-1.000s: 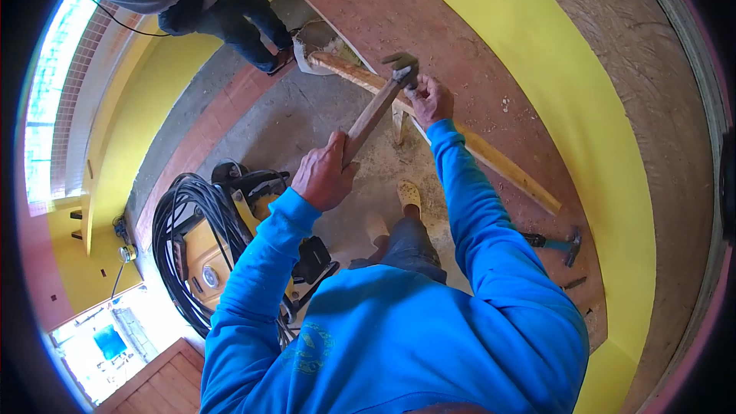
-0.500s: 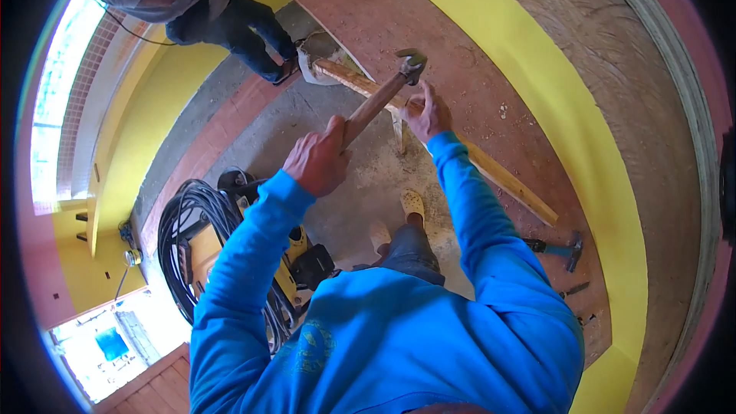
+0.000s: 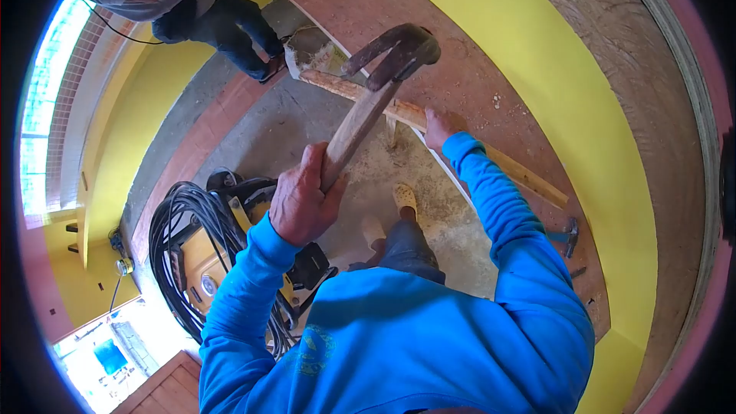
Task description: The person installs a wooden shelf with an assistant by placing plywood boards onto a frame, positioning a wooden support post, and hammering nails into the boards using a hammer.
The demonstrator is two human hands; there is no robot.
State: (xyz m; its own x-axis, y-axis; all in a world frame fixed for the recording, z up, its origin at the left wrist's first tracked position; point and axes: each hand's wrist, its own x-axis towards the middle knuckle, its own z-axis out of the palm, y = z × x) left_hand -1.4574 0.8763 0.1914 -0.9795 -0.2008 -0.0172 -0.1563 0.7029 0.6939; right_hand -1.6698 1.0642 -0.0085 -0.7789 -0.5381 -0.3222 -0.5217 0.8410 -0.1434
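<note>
My left hand (image 3: 307, 195) is wrapped around the wooden handle of a claw hammer (image 3: 359, 129). The hammer is raised, its dark metal head high and close to the camera. Across the reddish-brown board lies a long wooden strip (image 3: 525, 176). My right hand (image 3: 442, 128) is closed on the middle of this strip, with some of its fingers hidden. Part of the strip is covered by the hammer. A second hammer (image 3: 566, 236) with a blue handle rests on the board, near my right elbow.
A coil of black cable (image 3: 180, 218) hangs over a yellow machine (image 3: 201, 276) at the left. A person in dark trousers (image 3: 230, 27) stands at the upper left. The reddish board (image 3: 452, 54) meets a yellow wall (image 3: 567, 69) on the right. My feet are on the concrete floor (image 3: 452, 238).
The hammer head has risen toward the camera in my left hand. My right hand has shifted slightly right and down onto the strip, away from the hammer head.
</note>
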